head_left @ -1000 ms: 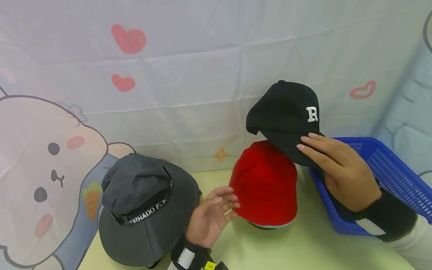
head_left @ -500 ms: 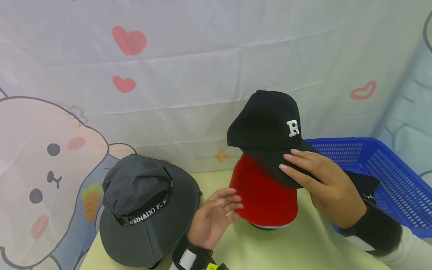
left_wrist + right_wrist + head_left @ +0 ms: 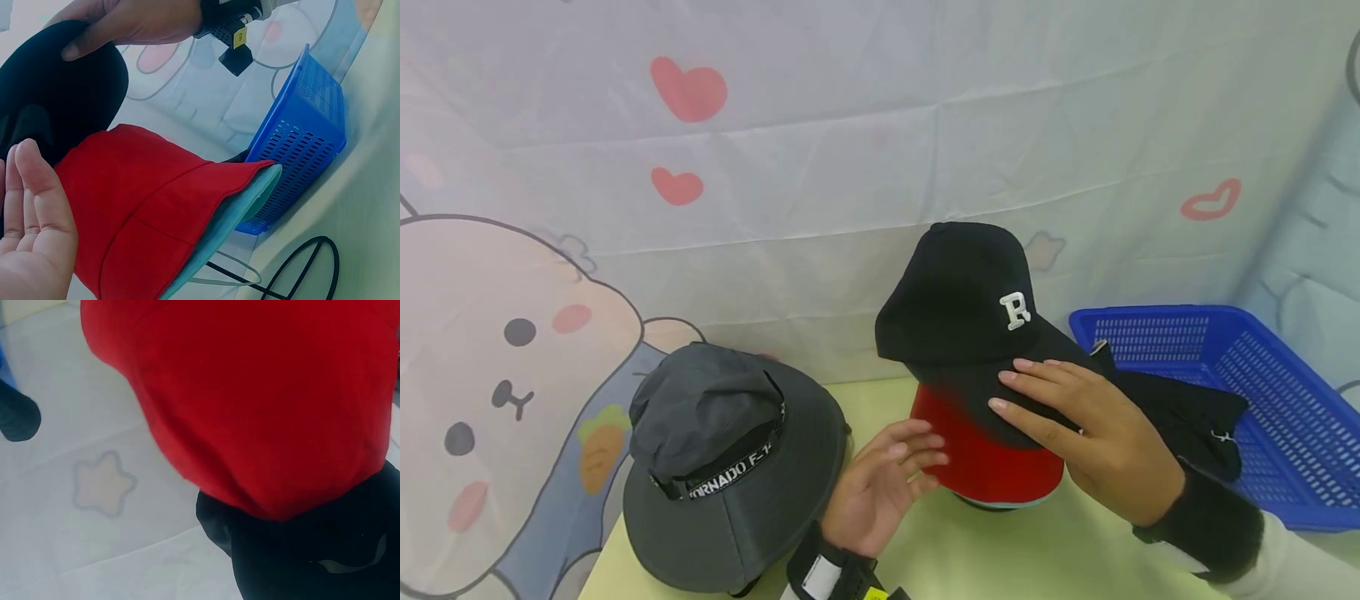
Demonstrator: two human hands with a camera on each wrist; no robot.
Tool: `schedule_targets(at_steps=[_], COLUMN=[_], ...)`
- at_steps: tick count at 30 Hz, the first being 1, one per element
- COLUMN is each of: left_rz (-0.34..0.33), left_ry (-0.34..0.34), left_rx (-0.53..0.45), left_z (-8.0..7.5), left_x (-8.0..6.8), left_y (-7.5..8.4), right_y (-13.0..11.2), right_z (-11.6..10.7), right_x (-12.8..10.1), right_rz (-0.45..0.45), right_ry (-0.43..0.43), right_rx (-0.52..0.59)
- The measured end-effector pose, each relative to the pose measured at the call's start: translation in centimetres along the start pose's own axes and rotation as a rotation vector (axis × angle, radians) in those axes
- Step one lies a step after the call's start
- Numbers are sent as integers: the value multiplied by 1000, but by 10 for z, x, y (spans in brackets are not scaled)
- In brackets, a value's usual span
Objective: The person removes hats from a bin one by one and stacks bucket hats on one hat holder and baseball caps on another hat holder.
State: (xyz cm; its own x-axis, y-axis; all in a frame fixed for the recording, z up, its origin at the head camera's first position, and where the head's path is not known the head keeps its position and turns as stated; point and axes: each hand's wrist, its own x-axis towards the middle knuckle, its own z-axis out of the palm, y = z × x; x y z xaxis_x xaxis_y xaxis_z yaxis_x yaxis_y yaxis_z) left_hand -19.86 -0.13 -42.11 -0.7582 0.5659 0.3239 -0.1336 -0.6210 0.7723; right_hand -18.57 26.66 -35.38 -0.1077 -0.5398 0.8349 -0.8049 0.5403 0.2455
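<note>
My right hand (image 3: pixel 1037 404) grips the brim of a black baseball cap (image 3: pixel 958 312) with a white letter R, fingers on top. The cap hangs over the crown of a red hat (image 3: pixel 1000 462) and hides its top; I cannot tell whether they touch. My left hand (image 3: pixel 917 458) is open, its straight fingers at the red hat's left side. In the left wrist view the left hand (image 3: pixel 31 237) lies beside the red hat (image 3: pixel 156 219), with the black cap (image 3: pixel 56 106) above. The right wrist view shows only the red hat (image 3: pixel 250 394) and the black cap (image 3: pixel 325 550).
A grey bucket hat (image 3: pixel 730 450) with a lettered strap lies on the pale green table (image 3: pixel 1015 550) at the left. A blue mesh basket (image 3: pixel 1262 367) at the right holds a dark garment (image 3: pixel 1187 412). A printed cloth backdrop (image 3: pixel 820 167) stands behind. A black cable (image 3: pixel 300 269) lies on the table.
My right hand has carried the black cap left and down, from beside the basket to over the red hat. The left hand has stayed by the red hat.
</note>
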Motion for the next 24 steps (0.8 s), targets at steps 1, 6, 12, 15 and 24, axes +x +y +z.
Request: schedule_targets(at_steps=[1,6,12,15,24], left_rz=[-4,2,69,89,111], left_ry=[7,-18,-134,-146,-129], left_rx=[5,16,29,29,8], left_z=[1,1,0,1,6], left_x=[0,-1,2,2,-3], left_y=[0,0,1,1,1], right_y=[-2,-10,-23,-28,-41], right_z=[1,8,14,16,26], right_x=[0,2,5,7,17], right_rz=[-5,-41,-65,-63,-98], right_ry=[-4,13,31,26,86], right_rx=[2,18,33,52,91])
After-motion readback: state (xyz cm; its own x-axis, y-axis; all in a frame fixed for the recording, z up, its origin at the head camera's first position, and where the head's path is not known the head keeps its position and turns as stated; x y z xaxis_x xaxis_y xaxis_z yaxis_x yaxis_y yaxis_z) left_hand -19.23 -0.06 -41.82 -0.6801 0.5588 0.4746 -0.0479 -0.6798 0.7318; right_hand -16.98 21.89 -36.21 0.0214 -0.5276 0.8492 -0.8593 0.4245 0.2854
